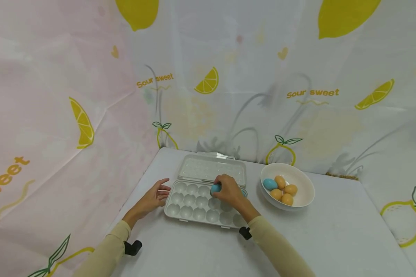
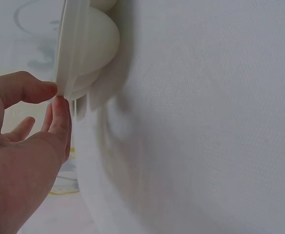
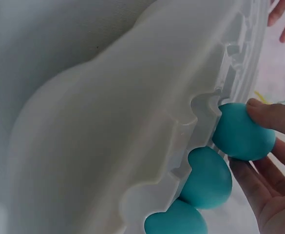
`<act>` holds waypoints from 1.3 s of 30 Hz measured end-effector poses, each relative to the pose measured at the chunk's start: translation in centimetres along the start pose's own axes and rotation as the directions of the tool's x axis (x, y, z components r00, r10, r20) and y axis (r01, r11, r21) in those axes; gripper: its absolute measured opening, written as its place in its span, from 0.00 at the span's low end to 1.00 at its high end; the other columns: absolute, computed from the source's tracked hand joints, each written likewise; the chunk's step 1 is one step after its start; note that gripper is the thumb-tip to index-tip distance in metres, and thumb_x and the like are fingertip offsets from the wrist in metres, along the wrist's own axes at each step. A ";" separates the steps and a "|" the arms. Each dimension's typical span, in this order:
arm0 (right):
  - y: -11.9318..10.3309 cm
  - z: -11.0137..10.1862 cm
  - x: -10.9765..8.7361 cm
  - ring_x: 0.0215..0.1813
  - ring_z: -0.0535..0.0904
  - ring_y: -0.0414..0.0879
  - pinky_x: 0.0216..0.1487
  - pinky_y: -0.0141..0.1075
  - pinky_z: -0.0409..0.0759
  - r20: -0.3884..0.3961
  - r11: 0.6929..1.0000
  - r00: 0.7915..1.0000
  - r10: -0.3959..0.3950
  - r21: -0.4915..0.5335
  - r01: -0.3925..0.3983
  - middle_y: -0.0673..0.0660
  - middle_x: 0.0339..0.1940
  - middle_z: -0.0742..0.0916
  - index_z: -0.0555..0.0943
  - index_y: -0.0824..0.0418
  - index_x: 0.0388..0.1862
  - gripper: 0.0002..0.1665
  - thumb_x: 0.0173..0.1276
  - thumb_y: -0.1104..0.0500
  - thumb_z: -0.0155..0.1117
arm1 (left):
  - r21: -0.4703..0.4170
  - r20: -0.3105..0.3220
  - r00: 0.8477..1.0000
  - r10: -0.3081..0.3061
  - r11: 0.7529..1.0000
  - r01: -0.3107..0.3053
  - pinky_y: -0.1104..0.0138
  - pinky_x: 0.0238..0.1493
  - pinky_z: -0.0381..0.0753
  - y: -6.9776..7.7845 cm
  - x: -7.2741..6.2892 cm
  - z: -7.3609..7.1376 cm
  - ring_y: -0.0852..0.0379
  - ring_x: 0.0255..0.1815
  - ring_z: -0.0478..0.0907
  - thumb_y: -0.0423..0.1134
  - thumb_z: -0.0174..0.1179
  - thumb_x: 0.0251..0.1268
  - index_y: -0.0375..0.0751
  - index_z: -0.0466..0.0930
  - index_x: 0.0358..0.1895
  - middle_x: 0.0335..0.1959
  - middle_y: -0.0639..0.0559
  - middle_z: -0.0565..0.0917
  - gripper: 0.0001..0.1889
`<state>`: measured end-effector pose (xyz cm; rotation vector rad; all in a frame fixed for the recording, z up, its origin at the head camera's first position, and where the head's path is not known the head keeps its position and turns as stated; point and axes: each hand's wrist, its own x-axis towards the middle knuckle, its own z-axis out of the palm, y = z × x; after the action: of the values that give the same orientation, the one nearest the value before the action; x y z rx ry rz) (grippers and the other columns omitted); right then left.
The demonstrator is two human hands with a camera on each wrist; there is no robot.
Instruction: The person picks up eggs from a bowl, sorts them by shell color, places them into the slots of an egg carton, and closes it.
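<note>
A white plastic egg carton (image 1: 188, 212) lies on the table with its clear lid (image 1: 211, 169) folded back. My right hand (image 1: 228, 191) pinches a blue egg (image 3: 244, 131) between thumb and fingers at a cup in the carton's back row. Two more blue eggs (image 3: 209, 178) sit in neighbouring cups in the right wrist view, mostly hidden by my right hand in the head view. My left hand (image 1: 155, 197) is at the carton's left end, fingers fairly straight, thumb and fingertips at its rim (image 2: 64, 63); whether they touch it I cannot tell.
Right of the carton stands a white bowl (image 1: 306, 192) holding one blue egg (image 1: 270, 184) and several orange-tan eggs (image 1: 287, 199). A white cloth (image 1: 336, 231) covers the table. Lemon-printed fabric (image 1: 228, 77) hangs behind and at the left.
</note>
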<state>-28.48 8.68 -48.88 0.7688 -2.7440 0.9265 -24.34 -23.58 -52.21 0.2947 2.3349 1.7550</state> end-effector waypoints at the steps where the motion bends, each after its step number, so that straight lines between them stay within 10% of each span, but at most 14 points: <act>1: 0.0 0.0 0.1 0.37 0.77 0.46 0.39 0.37 0.80 0.006 1.000 1.000 0.001 -0.008 -0.001 0.55 0.35 0.82 0.83 0.63 0.38 0.17 0.49 0.62 0.78 | 0.001 0.001 1.000 0.003 1.000 -0.003 0.48 0.64 0.68 0.0 0.0 0.0 0.37 0.62 0.69 0.15 0.55 0.48 0.38 0.49 0.76 0.62 0.32 0.66 0.47; 29: 0.9 1.0 0.2 0.41 0.80 0.49 0.43 0.39 0.82 0.024 1.000 1.000 -0.011 -0.014 0.011 0.57 0.37 0.84 0.84 0.67 0.37 0.15 0.50 0.65 0.77 | 0.022 0.003 1.000 -0.024 0.999 0.024 0.49 0.63 0.70 -0.1 0.4 0.1 0.38 0.63 0.69 0.17 0.54 0.49 0.37 0.48 0.76 0.62 0.34 0.67 0.46; 39: 1.1 -0.2 0.1 0.38 0.82 0.50 0.40 0.37 0.84 -0.191 0.991 0.976 -0.105 0.062 0.119 0.57 0.33 0.85 0.84 0.66 0.31 0.06 0.54 0.71 0.71 | 0.035 -0.007 0.999 -0.036 0.999 0.036 0.49 0.63 0.70 -0.2 0.2 0.0 0.38 0.63 0.69 0.17 0.53 0.50 0.37 0.48 0.76 0.62 0.34 0.67 0.45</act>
<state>-29.13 9.56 -49.30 0.7950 -2.4909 1.0241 -24.53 -23.56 -52.39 0.2512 2.3625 1.7035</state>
